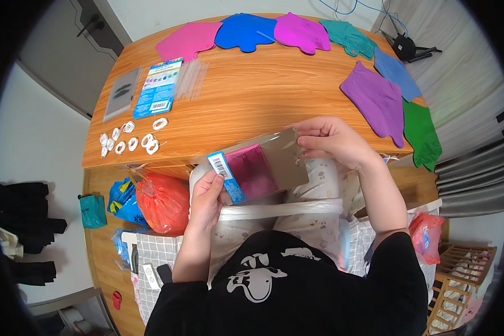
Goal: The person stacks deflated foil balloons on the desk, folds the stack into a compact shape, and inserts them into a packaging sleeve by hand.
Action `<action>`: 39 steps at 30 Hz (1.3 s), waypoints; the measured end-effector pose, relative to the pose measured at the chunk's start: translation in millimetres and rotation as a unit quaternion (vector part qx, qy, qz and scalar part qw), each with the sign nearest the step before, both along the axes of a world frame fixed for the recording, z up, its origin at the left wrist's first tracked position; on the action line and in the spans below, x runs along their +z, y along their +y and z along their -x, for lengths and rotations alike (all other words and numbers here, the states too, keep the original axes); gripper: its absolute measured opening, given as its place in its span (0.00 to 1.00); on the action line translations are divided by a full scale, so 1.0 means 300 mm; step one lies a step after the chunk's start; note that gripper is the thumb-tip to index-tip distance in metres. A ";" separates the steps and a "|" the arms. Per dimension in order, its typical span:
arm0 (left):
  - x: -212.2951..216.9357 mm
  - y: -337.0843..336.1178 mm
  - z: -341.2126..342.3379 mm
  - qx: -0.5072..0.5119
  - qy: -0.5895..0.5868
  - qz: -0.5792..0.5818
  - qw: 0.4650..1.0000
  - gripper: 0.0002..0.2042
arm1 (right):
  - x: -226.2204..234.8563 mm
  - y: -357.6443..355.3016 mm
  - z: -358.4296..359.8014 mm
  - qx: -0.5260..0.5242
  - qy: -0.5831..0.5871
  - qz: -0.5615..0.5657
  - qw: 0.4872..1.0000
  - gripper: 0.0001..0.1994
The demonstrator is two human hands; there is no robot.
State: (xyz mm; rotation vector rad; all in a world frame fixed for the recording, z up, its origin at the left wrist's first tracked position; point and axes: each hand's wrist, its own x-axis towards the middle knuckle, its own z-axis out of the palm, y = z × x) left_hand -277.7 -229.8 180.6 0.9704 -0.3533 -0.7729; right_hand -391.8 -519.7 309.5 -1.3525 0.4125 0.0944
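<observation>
We see clear packet (260, 168) with magenta foil slanting between both hands: left hand (206, 199) pinches lower barcode end, right hand (330, 140) pinches upper flap above desk (252, 95).

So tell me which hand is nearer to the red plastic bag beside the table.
Left. The left hand grips the near end of the clear packet, just right of the red plastic bag. The right hand pinches the packet's far end, much farther away.
</observation>
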 end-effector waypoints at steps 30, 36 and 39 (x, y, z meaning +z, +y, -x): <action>0.080 -0.033 0.005 0.018 0.125 0.066 0.990 0.19 | 0.015 -0.140 -0.266 0.271 -0.031 -0.081 0.959 0.13; 0.074 -0.078 0.024 0.091 0.132 0.109 0.981 0.22 | -0.007 -0.328 -0.580 0.052 -0.074 0.384 0.919 0.11; 0.185 -0.125 0.092 0.116 0.099 0.069 0.986 0.25 | -0.119 -0.438 -0.743 -0.078 -0.111 0.638 0.758 0.13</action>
